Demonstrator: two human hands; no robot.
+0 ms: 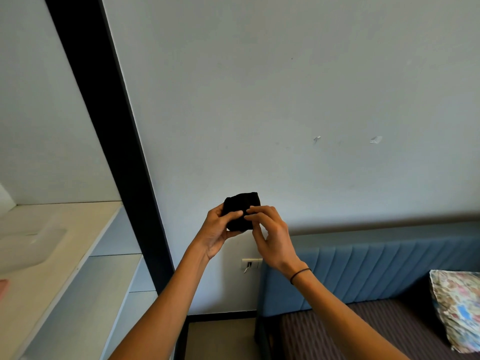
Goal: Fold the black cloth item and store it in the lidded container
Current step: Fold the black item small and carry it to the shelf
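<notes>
The black cloth item (241, 203) is bunched into a small compact bundle, held up in the air in front of the grey wall. My left hand (217, 229) grips it from the left and below, thumb across its front. My right hand (270, 229) pinches its right edge with the fingertips; a black band circles that wrist. A translucent plastic lid or container (31, 245) lies blurred on the pale counter at the left; I cannot tell which it is.
A pale counter (65, 229) with drawers below runs along the left. A black vertical panel (104, 126) separates it from the wall. A blue padded headboard (376, 268), a striped mattress and a floral pillow (457, 307) are at the lower right. A wall socket (250, 263) sits under my hands.
</notes>
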